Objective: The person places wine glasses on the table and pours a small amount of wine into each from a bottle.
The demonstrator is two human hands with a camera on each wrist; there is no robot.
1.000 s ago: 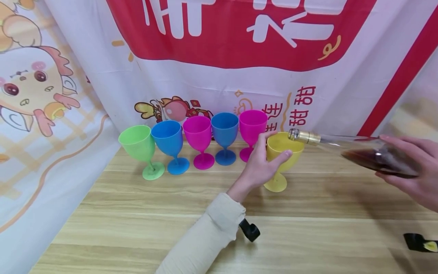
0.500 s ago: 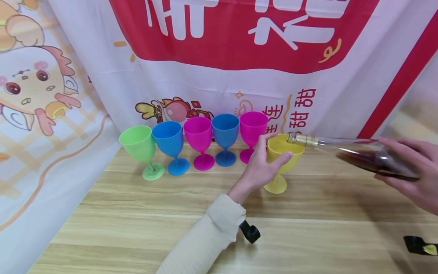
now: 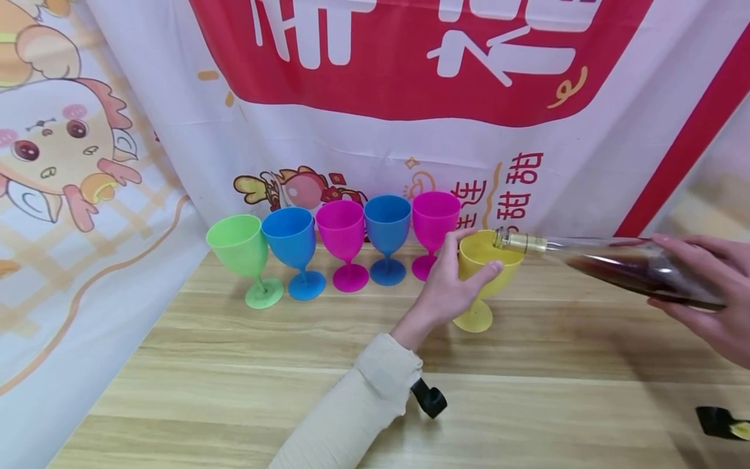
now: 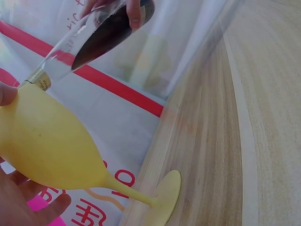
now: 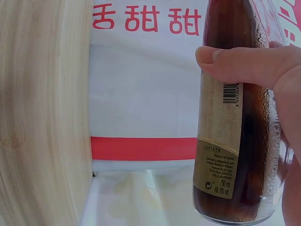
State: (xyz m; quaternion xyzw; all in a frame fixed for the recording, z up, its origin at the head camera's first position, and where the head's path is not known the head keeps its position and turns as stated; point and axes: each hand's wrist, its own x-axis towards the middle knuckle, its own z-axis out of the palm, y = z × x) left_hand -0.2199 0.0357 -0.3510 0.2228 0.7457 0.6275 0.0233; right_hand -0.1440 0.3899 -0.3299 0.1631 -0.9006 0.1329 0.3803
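My left hand point(image 3: 442, 290) grips the bowl of a yellow goblet point(image 3: 500, 285), thumb on the near side. The goblet's foot rests on the wooden table in the head view. My right hand point(image 3: 723, 309) holds a clear glass bottle point(image 3: 633, 266) by its body, lying nearly level with the neck pointing left. The bottle's mouth is over the goblet's rim, and dark liquid lies along the lower side. In the right wrist view, a thumb point(image 5: 249, 63) presses across the bottle's paper label point(image 5: 218, 146). The goblet's inside bottom is hidden.
Left of the yellow goblet stands a row of goblets: green point(image 3: 239, 251), blue point(image 3: 291, 241), pink point(image 3: 341, 234), another blue point(image 3: 388, 228) and another pink point(image 3: 436, 218). A printed cloth point(image 3: 375, 143) hangs right behind them. The table point(image 3: 234, 391) is wooden.
The bottle's mouth has dipped slightly against the goblet's rim, and the dark liquid has crept further toward the neck. The left hand and goblet stay put; the view has shifted a little.
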